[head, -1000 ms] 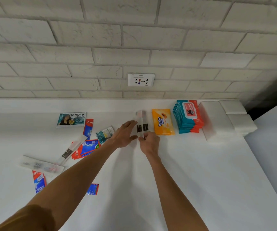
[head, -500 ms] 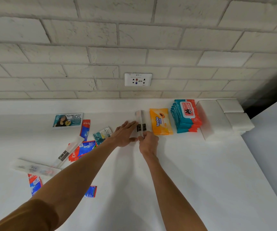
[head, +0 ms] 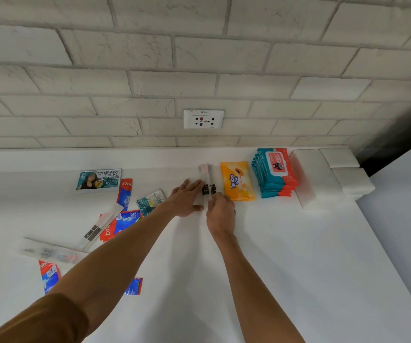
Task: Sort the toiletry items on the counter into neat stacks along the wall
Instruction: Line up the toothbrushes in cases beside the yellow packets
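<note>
A brown sleeve (head: pixel 38 320) covers the left upper arm at the lower edge, and both bare forearms reach out over the white counter (head: pixel 298 268). Beside the left arm lie a small blue sachet (head: pixel 134 286) and a red-and-blue toothpaste sachet (head: pixel 48 276). Beyond them are a long clear packet (head: pixel 48 251), a second clear packet with a black label (head: pixel 100 225) and a heap of Colgate sachets (head: pixel 122 222). None of these has shifted on the counter since a second ago.

Further out, the left hand (head: pixel 187 198) lies with straight fingers flat against the left side of a pair of slim clear packets (head: pixel 208 179). The right hand (head: pixel 220 212) has its fingers curled, pinching the pair's near end. Both hands keep the same hold as before, and the pair has barely moved. The packets probably hold toothbrushes, though the view is too soft to be sure.

The pair lies lengthwise toward the wall, just left of an orange Tender Love wipes pack (head: pixel 236 180). Next to the right come a stack of teal wipes packs (head: pixel 274 172) and then white tissue packs (head: pixel 318 177). To the left lie a teal sachet (head: pixel 150 201) and a Cream Silk sachet (head: pixel 99 180).

A wall socket (head: pixel 204 119) sits in the white brick wall (head: pixel 125 82), slightly lower in view than before.
</note>
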